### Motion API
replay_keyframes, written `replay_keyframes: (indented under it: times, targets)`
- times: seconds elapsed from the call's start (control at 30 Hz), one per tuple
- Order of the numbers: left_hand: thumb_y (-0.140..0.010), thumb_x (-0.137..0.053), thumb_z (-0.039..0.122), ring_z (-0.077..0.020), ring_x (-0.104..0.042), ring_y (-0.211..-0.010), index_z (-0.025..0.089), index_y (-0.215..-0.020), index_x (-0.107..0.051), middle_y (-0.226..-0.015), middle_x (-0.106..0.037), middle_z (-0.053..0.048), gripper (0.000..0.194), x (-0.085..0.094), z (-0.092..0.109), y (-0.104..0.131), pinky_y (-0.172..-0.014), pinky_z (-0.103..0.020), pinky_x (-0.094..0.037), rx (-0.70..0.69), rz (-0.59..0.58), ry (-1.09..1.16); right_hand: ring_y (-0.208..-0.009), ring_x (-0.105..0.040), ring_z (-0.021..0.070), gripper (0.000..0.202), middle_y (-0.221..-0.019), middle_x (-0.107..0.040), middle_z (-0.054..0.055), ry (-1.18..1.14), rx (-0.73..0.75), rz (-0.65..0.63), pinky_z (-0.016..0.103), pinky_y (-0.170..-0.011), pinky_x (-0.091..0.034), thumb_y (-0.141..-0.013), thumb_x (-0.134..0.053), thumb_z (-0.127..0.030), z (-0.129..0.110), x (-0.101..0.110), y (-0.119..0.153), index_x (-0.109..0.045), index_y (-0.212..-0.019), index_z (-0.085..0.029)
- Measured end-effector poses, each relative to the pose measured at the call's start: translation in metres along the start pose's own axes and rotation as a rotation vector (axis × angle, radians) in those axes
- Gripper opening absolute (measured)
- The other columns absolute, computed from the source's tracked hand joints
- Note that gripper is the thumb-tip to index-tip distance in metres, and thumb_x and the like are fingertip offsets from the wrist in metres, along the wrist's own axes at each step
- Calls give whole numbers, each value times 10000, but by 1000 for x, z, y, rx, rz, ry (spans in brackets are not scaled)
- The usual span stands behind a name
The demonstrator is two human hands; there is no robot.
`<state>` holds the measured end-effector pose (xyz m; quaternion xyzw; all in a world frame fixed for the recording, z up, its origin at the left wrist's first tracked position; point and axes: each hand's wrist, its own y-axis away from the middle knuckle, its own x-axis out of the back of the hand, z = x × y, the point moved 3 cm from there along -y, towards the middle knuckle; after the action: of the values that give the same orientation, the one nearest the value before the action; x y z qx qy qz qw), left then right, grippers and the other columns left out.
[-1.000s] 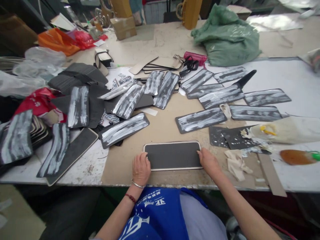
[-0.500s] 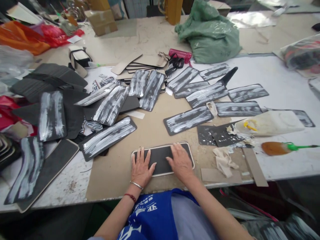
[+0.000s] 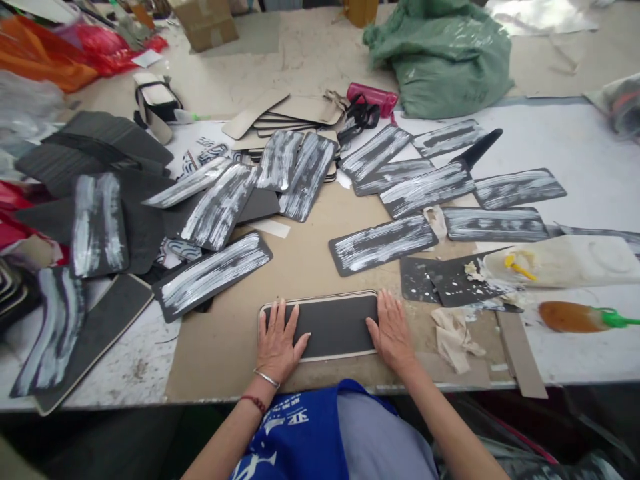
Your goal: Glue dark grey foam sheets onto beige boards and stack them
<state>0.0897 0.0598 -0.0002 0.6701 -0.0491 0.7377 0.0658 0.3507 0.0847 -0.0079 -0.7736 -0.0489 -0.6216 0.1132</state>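
In front of me lies a dark rectangular panel (image 3: 336, 328) with rounded corners and a pale edge, resting on brown board (image 3: 215, 357). My left hand (image 3: 279, 339) lies flat on its left end, fingers stretched out. At the right end, my right hand (image 3: 393, 328) rests along the panel's edge with its fingers extended. Beyond the panel are dark pieces smeared with white, such as one smeared piece (image 3: 383, 244) to the right and another smeared piece (image 3: 215, 275) to the left.
To the right are an amber bottle (image 3: 573, 316) with a green cap, a whitish plastic container (image 3: 575, 259) and a crumpled cloth (image 3: 456, 339). A dark stack (image 3: 95, 150) stands at the left. Farther back sit a green sack (image 3: 440, 60) and a pink cylinder (image 3: 373, 97).
My right hand has slid right, from on top of the panel to its right end. The left hand stays on the left end. The camera view has tipped slightly downward.
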Motion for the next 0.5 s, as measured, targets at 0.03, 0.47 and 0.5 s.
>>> replay_keyframes:
  times: [0.03, 0.47, 0.5]
  targets:
    - [-823, -465, 429, -327, -203, -1321, 173, -1332, -367, -1425, -260, -184, 578, 0, 0, 0, -1051, -546, -174, 0, -1, 1, -1284, -279, 271, 528, -1342, -389, 208, 15, -45, 37, 438, -1022, -281, -899, -332, -325, 5, 2, 3, -331, -1314, 1]
    - [-821, -470, 433, -307, -187, -1331, 170, -1342, -347, -1437, -239, -167, 596, 3, -1, 3, -1065, -530, -157, 34, 29, 89, -803, -571, 222, 355, -846, -637, 115, -178, -257, 62, 373, -760, -437, -871, -334, -389, -9, 41, 13, -593, -911, -150]
    - [-820, -472, 435, -307, -186, -1331, 172, -1343, -345, -1438, -238, -167, 599, 3, -1, 3, -1065, -530, -158, 35, 33, 97, -769, -579, 218, 366, -822, -638, 108, -254, -317, 49, 361, -727, -449, -853, -358, -435, -12, 47, 12, -585, -908, -154]
